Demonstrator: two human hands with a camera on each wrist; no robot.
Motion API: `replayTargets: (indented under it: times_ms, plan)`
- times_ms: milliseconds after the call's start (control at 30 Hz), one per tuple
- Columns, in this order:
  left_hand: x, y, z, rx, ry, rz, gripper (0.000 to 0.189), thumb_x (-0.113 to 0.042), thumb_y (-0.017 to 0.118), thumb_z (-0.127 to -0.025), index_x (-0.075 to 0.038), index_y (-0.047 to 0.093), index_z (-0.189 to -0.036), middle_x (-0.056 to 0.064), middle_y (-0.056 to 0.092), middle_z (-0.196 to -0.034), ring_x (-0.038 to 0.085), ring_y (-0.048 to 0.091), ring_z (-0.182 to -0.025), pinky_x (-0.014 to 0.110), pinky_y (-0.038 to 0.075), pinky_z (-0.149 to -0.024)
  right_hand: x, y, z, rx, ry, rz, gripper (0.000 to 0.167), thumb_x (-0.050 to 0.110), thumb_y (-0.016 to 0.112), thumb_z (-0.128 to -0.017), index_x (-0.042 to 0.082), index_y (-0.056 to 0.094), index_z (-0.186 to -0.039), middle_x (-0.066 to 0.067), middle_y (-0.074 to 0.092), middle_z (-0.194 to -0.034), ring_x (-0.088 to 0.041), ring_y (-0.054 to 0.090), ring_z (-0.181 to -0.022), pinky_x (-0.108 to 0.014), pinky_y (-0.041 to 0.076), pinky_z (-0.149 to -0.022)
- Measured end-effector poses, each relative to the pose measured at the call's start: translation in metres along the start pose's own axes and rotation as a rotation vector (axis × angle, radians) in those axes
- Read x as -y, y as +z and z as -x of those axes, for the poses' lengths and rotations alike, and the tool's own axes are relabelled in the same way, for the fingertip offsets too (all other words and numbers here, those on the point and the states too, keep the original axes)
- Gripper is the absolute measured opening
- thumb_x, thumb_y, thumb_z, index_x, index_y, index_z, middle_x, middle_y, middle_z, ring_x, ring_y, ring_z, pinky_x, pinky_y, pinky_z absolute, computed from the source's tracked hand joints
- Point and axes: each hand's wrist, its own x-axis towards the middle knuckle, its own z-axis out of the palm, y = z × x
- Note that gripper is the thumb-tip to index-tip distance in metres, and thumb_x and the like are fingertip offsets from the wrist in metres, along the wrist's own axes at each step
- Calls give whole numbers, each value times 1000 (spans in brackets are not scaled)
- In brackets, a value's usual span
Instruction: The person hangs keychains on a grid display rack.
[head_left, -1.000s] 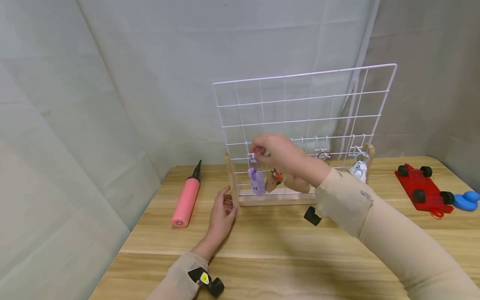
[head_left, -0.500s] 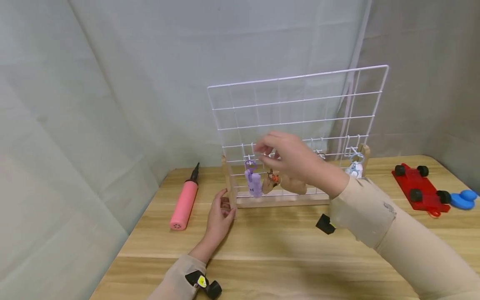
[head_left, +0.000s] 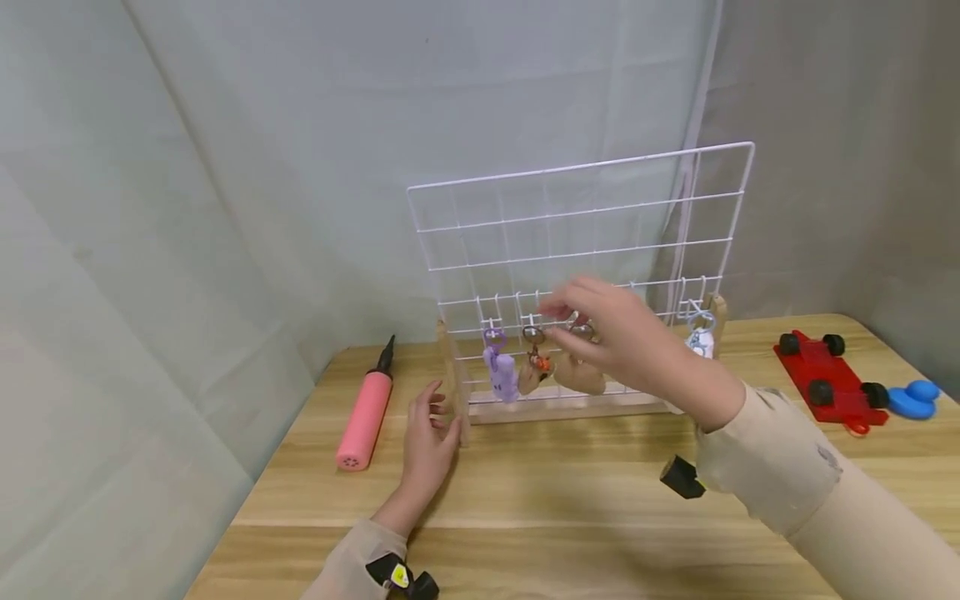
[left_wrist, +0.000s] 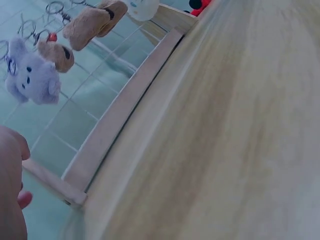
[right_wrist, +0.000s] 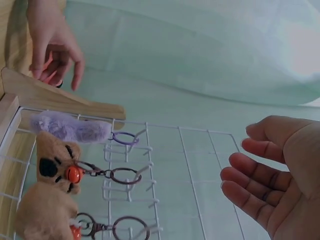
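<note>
A purple plush keychain (head_left: 501, 375) hangs by its ring from a hook on the white wire grid rack (head_left: 573, 172). Beside it hang a brown plush keychain with a red bell (right_wrist: 52, 162) and another brown plush keychain (head_left: 581, 377). At the rack's right end is a white plush keychain (head_left: 701, 342). My right hand (head_left: 626, 337) hovers in front of the grid, fingers loosely bent, holding nothing; in the right wrist view it is apart from the rings. My left hand (head_left: 429, 446) is beside the rack's left wooden foot (right_wrist: 62, 100), fingers relaxed and holding nothing.
A pink hand pump (head_left: 365, 417) with a black nozzle lies left of the rack. On the right are a red toy car base (head_left: 831, 379) with black wheels and a blue rounded object (head_left: 912, 400). A pale cloth backdrop (head_left: 300, 125) stands behind the wooden table (head_left: 555, 517).
My right hand has let go of the purple keychain at its hook and moved right. The left hand has eased slightly off the rack's foot. The head view has shifted a little.
</note>
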Motion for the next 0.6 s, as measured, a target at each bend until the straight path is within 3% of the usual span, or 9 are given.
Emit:
replayTargets:
  times_ms: [267, 367, 500, 600]
  plan:
    - [-12, -4, -1, -100, 266, -217, 55, -2, 71, -78, -4, 51, -128, 18, 54, -111, 29, 55, -96, 44, 49, -80, -8, -5, 38, -18, -49, 47, 34, 14, 73, -83, 10, 64, -116, -4, 66, -114, -15, 61, -96, -30, 55, -72]
    - [-17, -4, -1, -126, 377, -269, 55, -5, 75, -73, -2, 53, -124, 20, 55, -110, 32, 55, -97, 47, 46, -80, -11, -4, 54, 5, -48, 79, 41, 20, 73, -84, 12, 62, -122, -2, 63, -120, -15, 58, -101, -34, 53, -78]
    - [-24, -7, -2, -105, 509, -378, 65, -16, 81, -69, -4, 52, -126, 20, 55, -115, 35, 55, -101, 51, 47, -83, -17, -3, 75, 46, -48, 116, 48, 27, 73, -84, 13, 59, -128, -1, 59, -128, -19, 54, -116, -35, 47, -95]
    - [-28, -9, 0, -49, 576, -447, 75, -26, 84, -67, -8, 49, -131, 21, 54, -121, 36, 55, -106, 54, 48, -87, -23, -1, 91, 54, -73, 137, 52, 30, 74, -83, 15, 57, -130, -2, 57, -132, -21, 52, -121, -18, 36, -107]
